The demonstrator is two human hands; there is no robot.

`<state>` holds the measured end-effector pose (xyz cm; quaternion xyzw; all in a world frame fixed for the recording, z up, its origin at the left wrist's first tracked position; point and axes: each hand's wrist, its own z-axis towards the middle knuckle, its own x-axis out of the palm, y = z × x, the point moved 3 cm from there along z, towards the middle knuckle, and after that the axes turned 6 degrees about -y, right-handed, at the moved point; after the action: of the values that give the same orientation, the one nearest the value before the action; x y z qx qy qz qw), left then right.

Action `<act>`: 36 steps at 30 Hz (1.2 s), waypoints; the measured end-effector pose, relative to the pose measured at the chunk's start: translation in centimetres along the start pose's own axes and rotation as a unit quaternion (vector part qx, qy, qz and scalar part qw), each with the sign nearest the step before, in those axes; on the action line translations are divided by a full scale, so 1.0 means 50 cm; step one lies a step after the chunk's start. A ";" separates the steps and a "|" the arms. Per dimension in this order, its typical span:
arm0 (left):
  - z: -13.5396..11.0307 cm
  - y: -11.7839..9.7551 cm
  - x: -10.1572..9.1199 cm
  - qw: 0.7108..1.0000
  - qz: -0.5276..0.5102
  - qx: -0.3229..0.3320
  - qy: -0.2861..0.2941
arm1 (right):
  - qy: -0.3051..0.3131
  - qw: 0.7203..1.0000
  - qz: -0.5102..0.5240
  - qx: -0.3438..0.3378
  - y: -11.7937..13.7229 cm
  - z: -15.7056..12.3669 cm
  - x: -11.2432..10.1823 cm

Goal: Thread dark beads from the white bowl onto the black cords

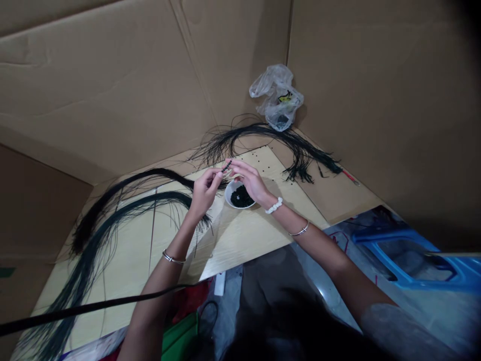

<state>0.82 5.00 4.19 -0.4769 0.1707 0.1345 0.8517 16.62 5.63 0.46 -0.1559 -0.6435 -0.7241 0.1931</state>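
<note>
My left hand is closed, its thumb and fingers pinching a short strand of small black beads that slants up to the right. My right hand comes in from the other side with its fingers stretched and slightly apart. Its fingertips reach the upper end of the strand; whether they grip a thread there is too small to tell. Below the hands stands a white bowl holding many loose black beads. The right hand covers part of the bowl's rim.
Bundles of long dark strands curve across the pale board at left. Another dark bundle with a red-wrapped end lies behind. A clear plastic bag rests against the cardboard wall. Right sits a blue plastic stool.
</note>
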 end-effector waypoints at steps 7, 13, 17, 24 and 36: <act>-0.011 -0.005 0.004 0.997 -0.063 -0.046 0.006 | 0.126 0.991 -0.018 0.042 -0.053 -0.011 0.038; -0.026 -0.028 -0.015 0.994 0.085 0.048 -0.054 | 0.133 0.989 -0.025 0.053 -0.056 -0.015 0.037; -0.026 -0.023 -0.014 0.993 0.108 0.039 -0.031 | 0.158 0.986 -0.056 0.024 -0.049 -0.022 0.042; -0.017 -0.009 -0.018 0.995 0.025 0.011 0.095 | 0.068 0.996 -0.061 -0.017 -0.028 -0.028 0.029; 0.079 -0.007 -0.156 0.966 0.159 -0.001 0.206 | -0.105 0.988 0.105 -0.039 0.069 0.038 -0.072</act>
<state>-5.49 7.70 9.64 -0.4619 0.4157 0.1670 0.7655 21.41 7.47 1.99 -0.3052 -0.6117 -0.7037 0.1934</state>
